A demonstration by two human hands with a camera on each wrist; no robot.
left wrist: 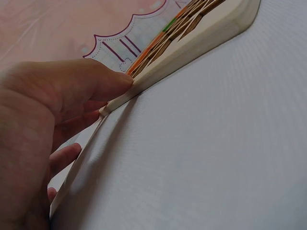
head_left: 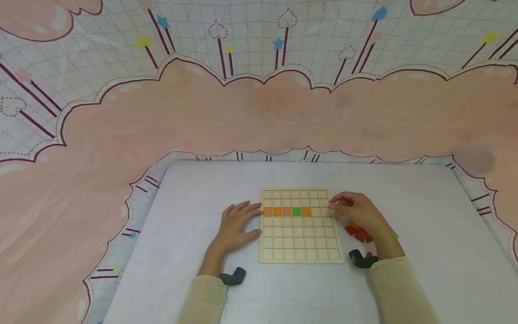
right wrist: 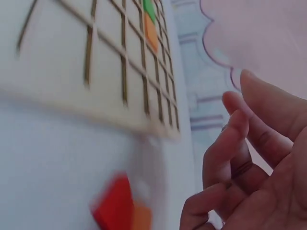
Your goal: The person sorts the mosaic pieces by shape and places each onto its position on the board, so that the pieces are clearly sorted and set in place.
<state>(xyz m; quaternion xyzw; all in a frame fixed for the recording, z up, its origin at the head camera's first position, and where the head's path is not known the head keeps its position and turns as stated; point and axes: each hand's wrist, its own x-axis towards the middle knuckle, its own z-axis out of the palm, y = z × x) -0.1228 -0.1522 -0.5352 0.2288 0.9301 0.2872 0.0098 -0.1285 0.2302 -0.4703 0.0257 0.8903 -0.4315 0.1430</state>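
- The worktop is covered in a plain white sheet, with a pink and checked cloth hung up behind it. Everything sits in the near middle, easy reach for both arms.
- The board is a wooden grid lying flat, square-on to the person. Third row from the far edge has five tiles in it: three orange, a green, then another orange, running from the left edge.
- Left hand lies flat on the sheet, fingers spread and loose, tips pushed up against the board's left edge. The wrist view shows the thumb on that rim, so I'd guess it's just bracing the board so it won't slide.
- Right hand is at the board's right edge, level with the filled row, fingers half bent and apart. The wrist view shows nothing between them.
- A loose pile of red and orange tiles sits just right of the board, mostly under that hand, so spares are close by.
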